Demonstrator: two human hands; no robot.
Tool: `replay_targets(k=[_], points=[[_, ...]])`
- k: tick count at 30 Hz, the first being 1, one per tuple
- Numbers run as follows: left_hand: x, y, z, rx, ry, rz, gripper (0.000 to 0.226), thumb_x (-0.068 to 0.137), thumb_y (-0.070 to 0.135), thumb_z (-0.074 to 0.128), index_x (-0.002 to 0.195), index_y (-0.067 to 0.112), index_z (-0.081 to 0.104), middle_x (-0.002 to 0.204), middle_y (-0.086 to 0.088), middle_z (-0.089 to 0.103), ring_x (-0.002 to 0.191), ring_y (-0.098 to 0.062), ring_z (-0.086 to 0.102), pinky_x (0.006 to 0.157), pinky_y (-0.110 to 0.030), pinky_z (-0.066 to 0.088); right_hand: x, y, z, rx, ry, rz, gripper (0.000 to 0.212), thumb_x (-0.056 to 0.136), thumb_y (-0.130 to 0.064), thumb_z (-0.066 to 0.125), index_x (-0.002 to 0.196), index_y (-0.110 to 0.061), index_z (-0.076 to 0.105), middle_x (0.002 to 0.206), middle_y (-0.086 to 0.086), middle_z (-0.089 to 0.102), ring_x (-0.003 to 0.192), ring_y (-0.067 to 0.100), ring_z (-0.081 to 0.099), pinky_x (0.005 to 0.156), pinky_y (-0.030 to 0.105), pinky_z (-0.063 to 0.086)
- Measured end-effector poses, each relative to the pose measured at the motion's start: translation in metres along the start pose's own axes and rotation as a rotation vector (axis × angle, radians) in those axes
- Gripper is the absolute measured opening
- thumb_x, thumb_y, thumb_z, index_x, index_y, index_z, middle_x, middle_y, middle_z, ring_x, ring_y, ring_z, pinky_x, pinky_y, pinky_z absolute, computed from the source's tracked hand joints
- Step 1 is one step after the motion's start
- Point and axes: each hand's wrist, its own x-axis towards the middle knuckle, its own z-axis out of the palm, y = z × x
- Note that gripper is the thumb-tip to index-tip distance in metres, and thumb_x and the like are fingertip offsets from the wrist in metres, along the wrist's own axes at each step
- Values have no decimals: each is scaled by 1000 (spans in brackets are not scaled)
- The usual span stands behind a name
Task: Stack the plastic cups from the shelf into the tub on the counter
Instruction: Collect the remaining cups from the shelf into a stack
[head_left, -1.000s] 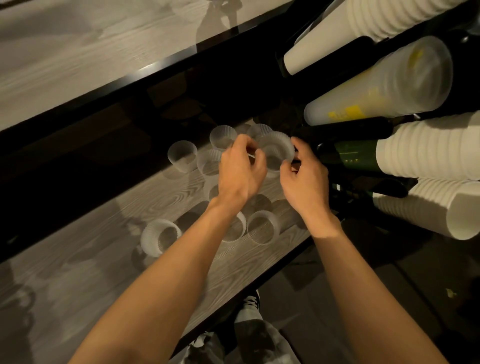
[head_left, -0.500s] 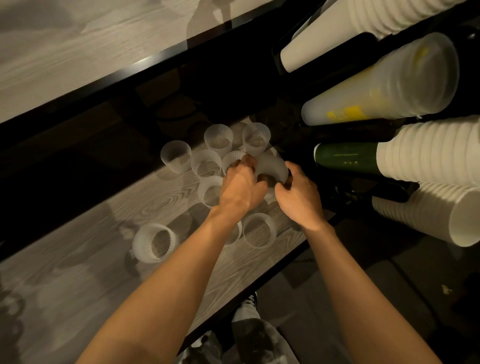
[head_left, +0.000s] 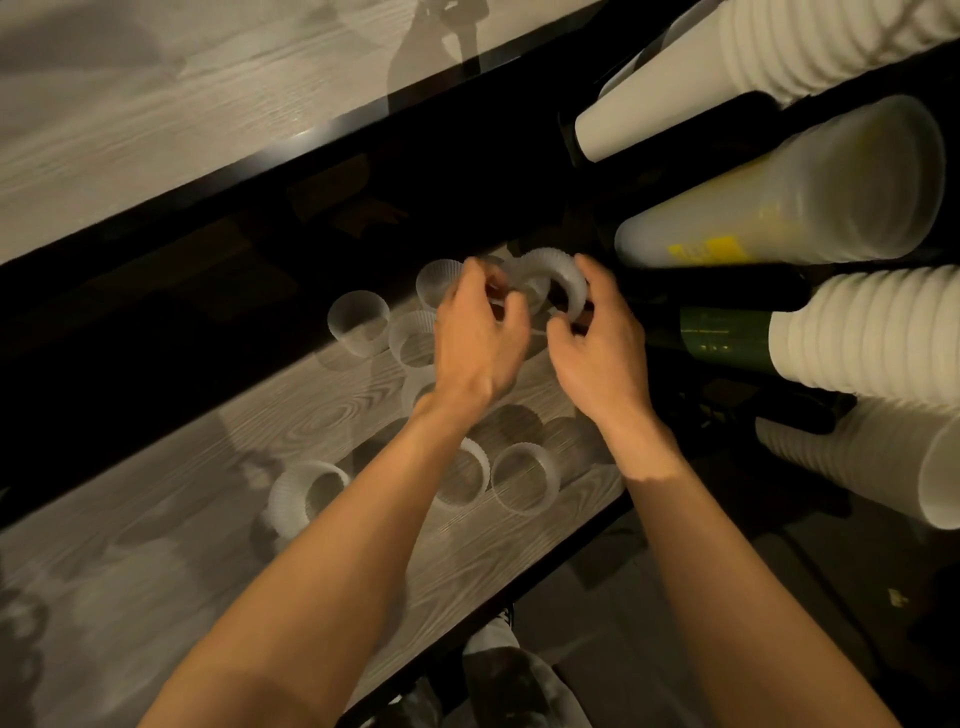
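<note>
I see both hands up over the grey wooden shelf (head_left: 156, 519). The right hand (head_left: 597, 343) grips a see-through ridged plastic cup (head_left: 563, 275); the left hand (head_left: 475, 338) pinches its rim.

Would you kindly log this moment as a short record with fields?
surface: wood-grain shelf
left hand: fingers on a small ribbed cup
right hand: grips a tilted ribbed cup, lifted off the shelf
loose cups: several upright on the shelf, e.g. one at far left, one near the front edge
on its side: one cup
right of scene: cup stacks lying sideways, green bottle
tub: not in view
</note>
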Motion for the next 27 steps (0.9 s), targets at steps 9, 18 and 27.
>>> replay_targets(k=[9, 18, 27], points=[[24, -15, -4, -18, -64, -65, 21, 96, 16, 60, 113, 19, 48, 97, 20, 52, 92, -3, 58, 78, -21, 50, 33, 2, 23, 115, -60, -11, 73, 94, 2, 61, 156, -27, 37, 152, 1, 51, 140, 15, 50, 112, 41, 48], [34, -32, 0, 85, -171, -146, 33, 97, 24, 61, 126, 15, 47, 106, 2, 57, 94, -21, 61, 77, -38, 53, 41, 15, 33, -78, -162, 47, 71, 96, -15, 65, 159, -23, 32, 154, 8, 50, 137, 26, 54, 109, 42, 50], [45, -31, 1, 68, -215, -168, 34, 97, 19, 59, 128, 13, 47, 106, -1, 61, 94, -23, 65, 68, -27, 53, 49, 8, 37, -86, -158, 93, 69, 96, -17, 63, 158, -21, 34, 150, 11, 53, 135, 28, 55, 110, 42, 49]])
